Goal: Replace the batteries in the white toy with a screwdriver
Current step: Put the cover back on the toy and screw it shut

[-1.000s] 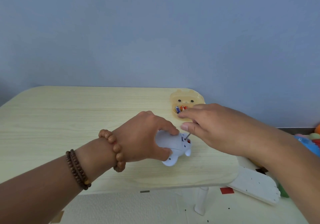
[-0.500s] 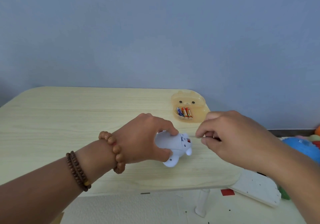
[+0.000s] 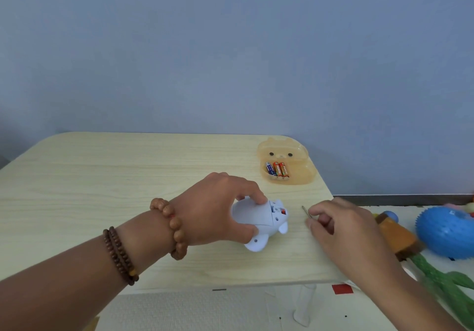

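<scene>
White toy (image 3: 254,215) lies on the table (image 3: 128,176), and the left hand (image 3: 218,215) holds it tight. Right of the toy, the right hand (image 3: 343,230) pinches the thin screwdriver (image 3: 306,212). Batteries (image 3: 278,168) sit in a yellow tray (image 3: 305,176) behind the toy
</scene>
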{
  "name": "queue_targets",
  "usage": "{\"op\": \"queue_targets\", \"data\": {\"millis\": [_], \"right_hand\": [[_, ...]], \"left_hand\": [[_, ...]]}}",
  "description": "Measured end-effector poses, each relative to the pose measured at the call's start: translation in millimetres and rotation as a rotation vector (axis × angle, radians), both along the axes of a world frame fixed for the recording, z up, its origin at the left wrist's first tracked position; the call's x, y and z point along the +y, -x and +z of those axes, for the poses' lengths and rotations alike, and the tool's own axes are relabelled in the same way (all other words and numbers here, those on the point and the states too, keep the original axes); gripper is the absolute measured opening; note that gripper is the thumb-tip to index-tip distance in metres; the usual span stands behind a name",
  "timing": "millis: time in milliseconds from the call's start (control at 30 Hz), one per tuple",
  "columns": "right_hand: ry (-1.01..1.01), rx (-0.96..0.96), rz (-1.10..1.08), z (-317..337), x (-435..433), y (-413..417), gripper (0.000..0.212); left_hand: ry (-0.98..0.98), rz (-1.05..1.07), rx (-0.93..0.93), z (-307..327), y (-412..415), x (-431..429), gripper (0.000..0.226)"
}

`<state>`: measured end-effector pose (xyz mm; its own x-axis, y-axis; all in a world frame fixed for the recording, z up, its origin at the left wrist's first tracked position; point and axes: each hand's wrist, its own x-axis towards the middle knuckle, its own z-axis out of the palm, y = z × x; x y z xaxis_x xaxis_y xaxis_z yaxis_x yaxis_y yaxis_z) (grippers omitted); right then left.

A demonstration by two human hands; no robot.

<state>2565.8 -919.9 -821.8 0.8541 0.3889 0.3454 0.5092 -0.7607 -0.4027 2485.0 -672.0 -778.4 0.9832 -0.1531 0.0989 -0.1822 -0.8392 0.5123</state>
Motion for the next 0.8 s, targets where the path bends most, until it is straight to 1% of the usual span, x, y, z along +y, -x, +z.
{"op": "queue_targets", "data": {"millis": [167,233,300,333,367,433,533,600,667,700,733,800], "right_hand": [[0.113,0.032,0.000,8.4,1.8,1.7,0.010],[0.148,0.049,0.104,20.0,0.0,6.8,0.032],[0.185,0.155,0.290,35.0,2.6,16.5,0.059],[0.217,0.207,0.363,39.2,6.3,20.8,0.068],[0.232,0.229,0.419,38.9,10.3,22.8,0.072],[0.165,0.182,0.477,30.9,18.1,21.1,0.067],[0.024,0.130,0.428,21.4,24.4,15.5,0.049],[-0.015,0.124,0.406,17.8,25.3,12.6,0.041],[-0.062,0.159,0.377,15.9,25.2,11.5,0.035],[-0.097,0.189,0.368,16.0,25.1,11.5,0.032],[-0.136,0.227,0.361,16.3,25.3,11.6,0.029],[-0.242,0.317,0.344,21.3,26.3,12.7,0.017]], "left_hand": [[-0.013,-0.008,0.018,1.2,-2.5,0.2,0.046],[-0.016,-0.011,0.024,1.6,-2.7,0.1,0.047],[-0.017,-0.008,0.025,1.5,-3.1,0.8,0.048],[-0.014,-0.007,0.029,1.6,-3.0,1.3,0.048],[-0.006,-0.003,0.039,1.4,-3.0,2.0,0.046],[0.006,0.001,0.064,2.0,-2.2,1.5,0.043],[-0.006,-0.015,0.089,3.6,-0.1,1.5,0.046],[0.052,-0.053,0.127,6.4,2.5,3.3,0.064],[0.141,-0.089,0.148,8.6,5.4,7.2,0.092],[0.152,-0.101,0.140,8.6,6.5,9.4,0.103],[0.142,-0.112,0.121,7.7,7.3,11.1,0.111],[0.111,-0.116,0.065,3.4,7.9,12.3,0.118]]}}
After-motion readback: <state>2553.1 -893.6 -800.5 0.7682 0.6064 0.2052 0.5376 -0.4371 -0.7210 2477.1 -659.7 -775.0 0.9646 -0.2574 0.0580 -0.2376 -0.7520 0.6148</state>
